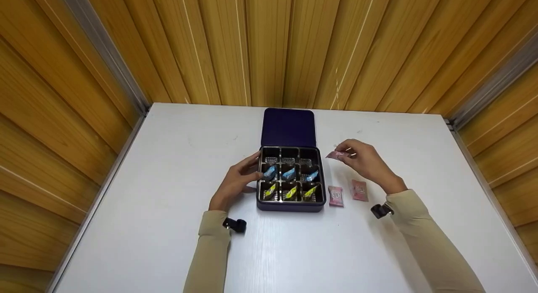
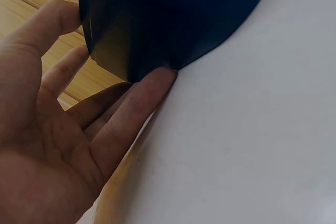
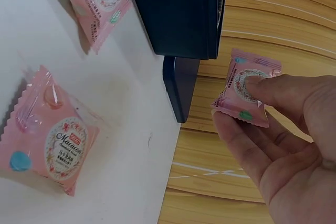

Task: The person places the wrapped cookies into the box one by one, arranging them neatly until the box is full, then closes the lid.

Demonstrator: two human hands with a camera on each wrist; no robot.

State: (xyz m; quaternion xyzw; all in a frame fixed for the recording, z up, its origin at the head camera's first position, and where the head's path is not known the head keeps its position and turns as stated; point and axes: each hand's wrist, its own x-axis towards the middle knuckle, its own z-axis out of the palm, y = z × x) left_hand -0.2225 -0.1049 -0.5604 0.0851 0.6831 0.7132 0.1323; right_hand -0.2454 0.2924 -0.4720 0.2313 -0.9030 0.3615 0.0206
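Observation:
A dark blue tin box [image 1: 290,207] stands on the table with its lid [image 1: 288,127] folded back. Its divided tray has blue-wrapped sweets [image 1: 289,173] in the middle row and yellow-wrapped sweets [image 1: 290,193] in the front row. The back row's compartments hold no sweets. My left hand [image 1: 237,179] touches the box's left side, thumb at the rim and fingers fairly straight. To the right of the box, my right hand [image 1: 363,158] pinches a pink-wrapped macaron [image 3: 247,87] between thumb and fingers, above the table.
Two more pink-wrapped macarons [image 1: 336,196] [image 3: 65,145] lie on the white table [image 1: 168,242] right of the box. Wood-patterned panels [image 1: 269,49] stand behind the table and along both sides.

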